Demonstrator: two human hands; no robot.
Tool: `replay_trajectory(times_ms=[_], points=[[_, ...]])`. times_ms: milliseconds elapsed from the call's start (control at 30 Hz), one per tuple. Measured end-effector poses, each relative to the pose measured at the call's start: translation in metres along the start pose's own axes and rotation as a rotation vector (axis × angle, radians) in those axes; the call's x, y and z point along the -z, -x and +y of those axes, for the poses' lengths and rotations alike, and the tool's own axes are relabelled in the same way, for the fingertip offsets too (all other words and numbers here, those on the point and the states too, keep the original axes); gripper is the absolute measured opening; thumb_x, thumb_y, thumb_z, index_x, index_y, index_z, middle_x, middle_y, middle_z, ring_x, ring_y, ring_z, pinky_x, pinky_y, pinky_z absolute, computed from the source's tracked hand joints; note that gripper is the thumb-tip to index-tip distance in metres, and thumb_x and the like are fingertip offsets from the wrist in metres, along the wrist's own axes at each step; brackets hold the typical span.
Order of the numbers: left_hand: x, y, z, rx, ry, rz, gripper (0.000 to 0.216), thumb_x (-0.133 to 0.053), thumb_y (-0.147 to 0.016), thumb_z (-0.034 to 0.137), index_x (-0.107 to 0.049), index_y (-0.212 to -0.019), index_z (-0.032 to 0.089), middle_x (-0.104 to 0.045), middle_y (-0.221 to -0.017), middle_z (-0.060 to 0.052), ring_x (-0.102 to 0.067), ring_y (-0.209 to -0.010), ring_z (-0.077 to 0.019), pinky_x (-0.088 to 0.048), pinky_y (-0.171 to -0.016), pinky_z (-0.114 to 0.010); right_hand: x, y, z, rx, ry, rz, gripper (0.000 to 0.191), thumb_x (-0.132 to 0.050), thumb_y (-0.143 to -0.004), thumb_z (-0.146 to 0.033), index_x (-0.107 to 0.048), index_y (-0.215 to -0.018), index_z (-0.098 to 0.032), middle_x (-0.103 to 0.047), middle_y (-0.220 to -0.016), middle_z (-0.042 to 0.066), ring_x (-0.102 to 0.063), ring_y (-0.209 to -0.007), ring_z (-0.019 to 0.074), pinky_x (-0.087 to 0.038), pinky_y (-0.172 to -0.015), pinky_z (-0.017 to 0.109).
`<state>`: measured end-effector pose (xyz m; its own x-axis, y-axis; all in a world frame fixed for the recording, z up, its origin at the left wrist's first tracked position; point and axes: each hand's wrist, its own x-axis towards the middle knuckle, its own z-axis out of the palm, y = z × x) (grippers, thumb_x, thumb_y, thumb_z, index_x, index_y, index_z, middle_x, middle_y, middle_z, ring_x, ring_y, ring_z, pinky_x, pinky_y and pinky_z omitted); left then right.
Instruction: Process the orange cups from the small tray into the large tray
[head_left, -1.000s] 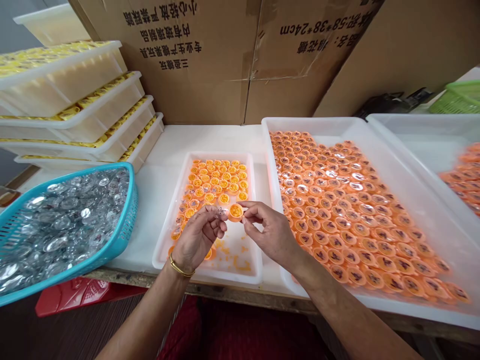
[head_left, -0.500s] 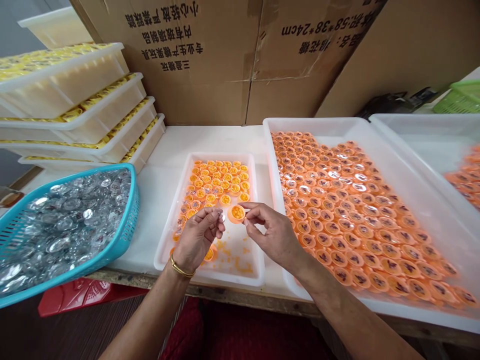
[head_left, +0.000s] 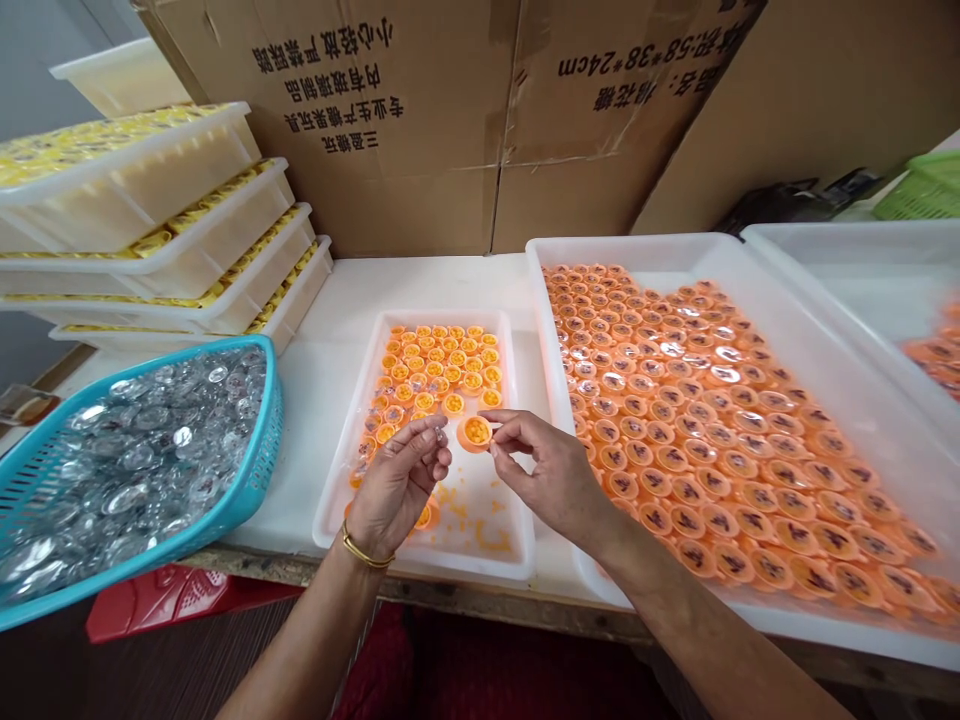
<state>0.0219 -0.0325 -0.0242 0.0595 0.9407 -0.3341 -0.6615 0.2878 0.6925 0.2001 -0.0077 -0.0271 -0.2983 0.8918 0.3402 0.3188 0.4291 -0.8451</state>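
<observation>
Forearms slant inward from near side; left hand, right hand just apart, both pinching.

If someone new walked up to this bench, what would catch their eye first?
Probably the large white tray at right, its floor mostly covered with glossy orange pieces. The bright blue basket at left, heaped with shiny clear pieces, would compete. Between them, over a smaller tray, the right hand holds an orange cup of yellow bits.
</observation>
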Motion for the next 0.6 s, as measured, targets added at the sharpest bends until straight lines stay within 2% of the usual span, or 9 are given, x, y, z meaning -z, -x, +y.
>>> replay_trajectory(times_ms=[67, 167, 267, 400, 467, 600], points=[[-0.002, 0.002, 0.001, -0.089, -0.154, 0.008, 0.018, -0.07, -0.075, 0.019, -0.069, -0.093, 0.015, -0.062, -0.074, -0.001, -0.059, -0.063, -0.0083, -0.046, -0.054, -0.017, 0.0, -0.001, 0.001, 0.005, 0.005, 0.013, 0.007, -0.054, -0.079, -0.013, -0.052, -0.078, -0.02, -0.066, -0.111, 0.01, -0.068, -0.086, 0.0162, -0.058, -0.072, 0.029], [-0.003, 0.005, 0.006, -0.255, -0.512, 0.029, 0.017, -0.068, -0.077, 0.022, -0.071, -0.094, 0.017, -0.062, -0.074, -0.001, -0.061, -0.066, -0.0117, -0.05, -0.062, -0.022, -0.001, -0.001, 0.001, -0.002, 0.019, 0.044, 0.008, -0.053, -0.08, -0.013, -0.052, -0.077, -0.02, -0.067, -0.108, 0.01, -0.069, -0.087, 0.0172, -0.058, -0.071, 0.029], [-0.002, 0.009, 0.012, -0.383, -0.748, 0.034, 0.027, -0.067, -0.077, 0.019, -0.069, -0.103, 0.021, -0.059, -0.074, 0.0, -0.061, -0.068, -0.0131, -0.051, -0.066, -0.025, -0.001, -0.001, 0.002, -0.016, 0.024, 0.042, 0.008, -0.053, -0.081, -0.014, -0.052, -0.076, -0.02, -0.067, -0.11, 0.009, -0.069, -0.086, 0.0177, -0.058, -0.074, 0.031], [0.001, 0.013, 0.018, -0.494, -0.862, 0.048, 0.047, -0.069, -0.072, 0.011, -0.062, -0.116, 0.026, -0.06, -0.076, 0.002, -0.056, -0.069, -0.0125, -0.046, -0.069, -0.023, -0.001, 0.0, 0.003, -0.012, 0.025, 0.028, 0.008, -0.053, -0.081, -0.015, -0.052, -0.076, -0.02, -0.067, -0.109, 0.01, -0.069, -0.087, 0.0187, -0.058, -0.074, 0.032], [0.002, 0.014, 0.02, -0.537, -0.895, 0.058, 0.045, -0.07, -0.07, 0.008, -0.065, -0.111, 0.025, -0.061, -0.077, 0.001, -0.055, -0.07, -0.0124, -0.043, -0.071, -0.023, 0.0, 0.0, 0.002, -0.013, 0.025, 0.033, 0.008, -0.054, -0.081, -0.015, -0.052, -0.075, -0.02, -0.068, -0.108, 0.009, -0.069, -0.086, 0.0185, -0.058, -0.072, 0.031], [0.002, 0.015, 0.022, -0.582, -0.904, 0.066, 0.03, -0.07, -0.068, 0.006, -0.069, -0.092, 0.024, -0.062, -0.075, 0.001, -0.05, -0.063, -0.012, -0.039, -0.065, -0.022, -0.001, -0.001, 0.001, -0.013, 0.022, 0.029, 0.008, -0.054, -0.08, -0.015, -0.052, -0.075, -0.02, -0.069, -0.104, 0.009, -0.069, -0.088, 0.0193, -0.058, -0.072, 0.03]])
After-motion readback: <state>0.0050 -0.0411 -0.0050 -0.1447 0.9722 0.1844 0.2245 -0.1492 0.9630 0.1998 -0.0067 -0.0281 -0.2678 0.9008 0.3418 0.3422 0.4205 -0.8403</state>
